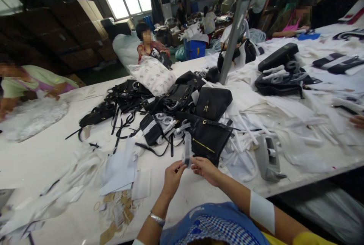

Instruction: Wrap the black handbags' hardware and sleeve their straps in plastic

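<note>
Close to my body, my left hand [172, 178] pinches the lower end of a dark strap end wrapped in translucent white film [187, 148]. My right hand [207, 170] has its thumb and fingers closed on the right side of the same wrapped piece, which stands roughly upright between them. Just beyond my fingers lies a black bag [209, 142] with a gold zip. Another black bag [213, 102] with a gold buckle rests behind it. Black straps [153, 148] and a dark bag with clear tubing [150, 129] are to the left.
White paper sheets [119, 169] and string tags [121, 209] lie left of my hands. A grey tape dispenser [267, 157] stands at right amid white wrapping strips [275, 123]. A metal post [234, 32] rises from the table. Other people work around it.
</note>
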`<state>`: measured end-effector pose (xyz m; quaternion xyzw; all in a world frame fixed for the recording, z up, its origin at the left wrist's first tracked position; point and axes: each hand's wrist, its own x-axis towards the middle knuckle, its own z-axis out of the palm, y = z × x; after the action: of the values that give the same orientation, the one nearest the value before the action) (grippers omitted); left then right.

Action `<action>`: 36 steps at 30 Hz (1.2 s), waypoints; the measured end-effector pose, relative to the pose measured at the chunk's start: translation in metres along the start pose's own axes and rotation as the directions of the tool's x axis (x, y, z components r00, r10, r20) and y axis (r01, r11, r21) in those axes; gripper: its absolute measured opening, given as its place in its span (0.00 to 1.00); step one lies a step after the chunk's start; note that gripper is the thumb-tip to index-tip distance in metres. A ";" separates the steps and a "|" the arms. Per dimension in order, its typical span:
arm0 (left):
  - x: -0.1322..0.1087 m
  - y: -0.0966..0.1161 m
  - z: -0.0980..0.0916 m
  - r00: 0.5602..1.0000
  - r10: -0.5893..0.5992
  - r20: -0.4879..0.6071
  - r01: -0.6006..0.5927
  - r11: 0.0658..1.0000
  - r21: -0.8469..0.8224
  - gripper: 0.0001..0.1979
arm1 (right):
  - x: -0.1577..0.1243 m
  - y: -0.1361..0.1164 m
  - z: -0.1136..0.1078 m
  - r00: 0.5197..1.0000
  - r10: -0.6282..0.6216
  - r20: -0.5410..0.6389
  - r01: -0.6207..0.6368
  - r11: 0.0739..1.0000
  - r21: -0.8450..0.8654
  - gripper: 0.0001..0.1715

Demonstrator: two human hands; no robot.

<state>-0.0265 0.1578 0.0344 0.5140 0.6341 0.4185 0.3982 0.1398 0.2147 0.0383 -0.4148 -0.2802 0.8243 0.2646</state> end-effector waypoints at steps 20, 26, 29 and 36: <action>0.031 0.009 0.000 0.862 -0.496 0.105 0.502 0.806 -0.313 0.24 | 0.048 0.017 -0.008 0.805 -0.536 0.253 0.522 0.438 -0.732 0.07; 0.026 0.004 -0.003 0.890 -0.455 0.012 0.453 0.881 -0.135 0.19 | 0.044 0.012 -0.028 0.775 -0.445 0.448 0.620 0.400 -0.675 0.09; 0.032 0.005 -0.011 0.872 -0.489 0.034 0.485 0.850 -0.204 0.18 | 0.035 -0.006 -0.043 0.756 -0.470 0.456 0.644 0.409 -0.646 0.12; 0.059 0.002 0.002 0.803 -0.588 0.094 0.487 0.557 -0.673 0.15 | 0.035 -0.033 -0.077 0.873 -0.451 0.184 0.458 0.631 -0.627 0.16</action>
<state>-0.0328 0.2160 0.0315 0.0861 0.5931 0.5098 0.6172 0.1926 0.2793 0.0036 -0.3923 -0.6458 0.5820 0.3006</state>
